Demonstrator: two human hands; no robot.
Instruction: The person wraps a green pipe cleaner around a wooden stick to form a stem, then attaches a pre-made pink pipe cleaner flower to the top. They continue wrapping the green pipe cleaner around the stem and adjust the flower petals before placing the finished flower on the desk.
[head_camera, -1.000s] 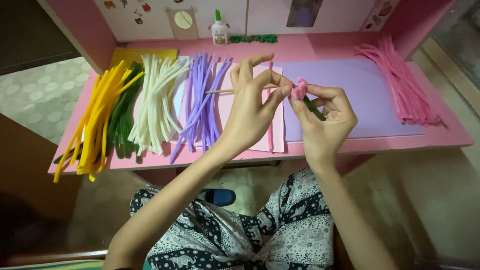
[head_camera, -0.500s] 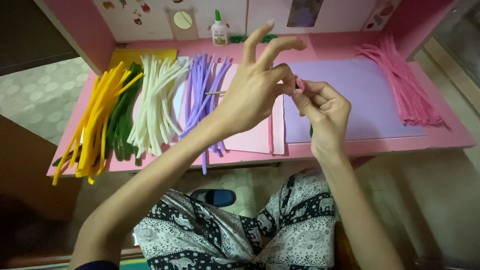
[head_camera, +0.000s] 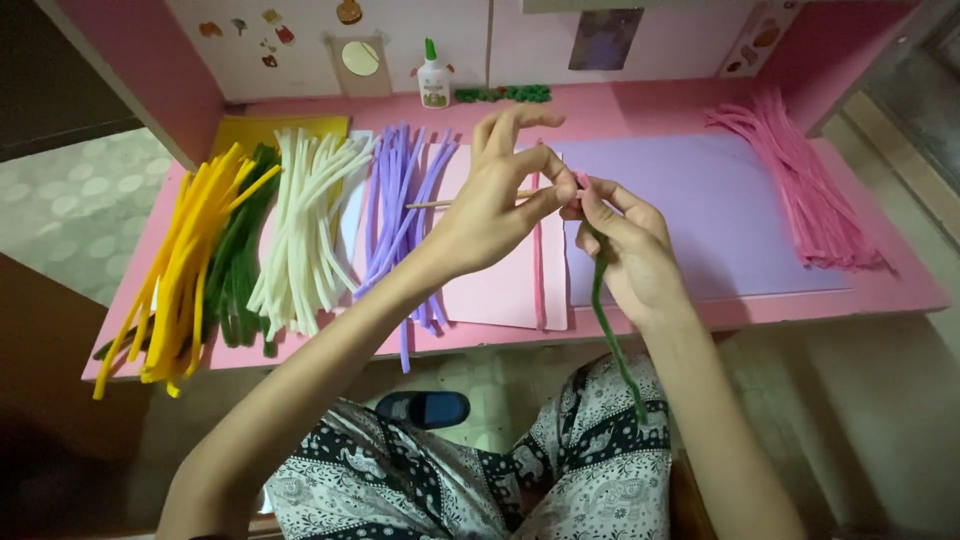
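A small pink chenille bud (head_camera: 580, 183) sits pinched between two hands above the middle of a pink desk (head_camera: 900, 295), with a green chenille stem (head_camera: 608, 330) hanging from it down toward the person's patterned lap. The left hand (head_camera: 495, 195) closes thumb and forefinger on the bud's left side, its other fingers fanned upward, and a thin wooden stick (head_camera: 450, 203) pokes out sideways from under this hand. The right hand (head_camera: 625, 245) is closed around the top of the green stem just under the bud, fingers curled together. Judging by this, the work looks partly done: a pink head appears formed and joined to a green stalk, though how firmly it is fastened cannot be told, since fingers hide the joint. One loose pink stem (head_camera: 538, 270) lies on pale pink paper (head_camera: 490, 295) beneath the hands. Plenty of material looks unused: rows of yellow stems (head_camera: 185, 260), dark green stems (head_camera: 240, 280), white stems (head_camera: 305, 220) and lilac stems (head_camera: 400, 200) on the left, a pile of pink stems (head_camera: 810, 190) on the right beside a lilac sheet (head_camera: 720, 220). A glue bottle (head_camera: 433, 78) stands at the back.
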